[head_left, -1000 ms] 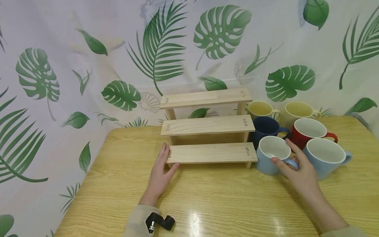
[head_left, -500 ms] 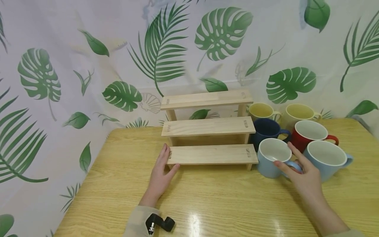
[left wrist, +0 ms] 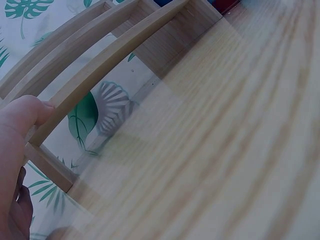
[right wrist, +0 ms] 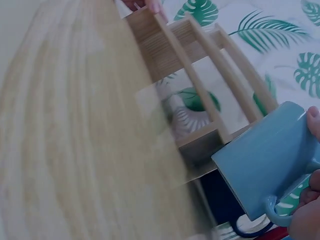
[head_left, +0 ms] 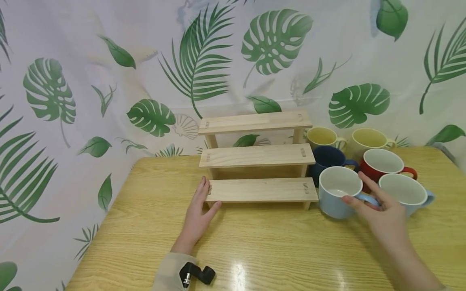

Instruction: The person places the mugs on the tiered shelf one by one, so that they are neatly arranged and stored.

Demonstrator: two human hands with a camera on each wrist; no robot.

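Looks like the pick-up step to me — right hand [head_left: 386, 214] clamped on the light blue mug [head_left: 333, 204] around its handle side, just beside the right end of the wooden shelf [head_left: 260, 190]. Left hand [head_left: 198, 214] rests on the shelf's other end, thumb and fingers apart. Next move probably calls for a level lift past the navy mug [head_left: 329, 157] — the light blue one's glossy, white inside, roughly upright

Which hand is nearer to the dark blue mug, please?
Right. The right hand holds a light blue mug in front of the dark blue mug; the left hand touches the wooden rack at its opposite end.
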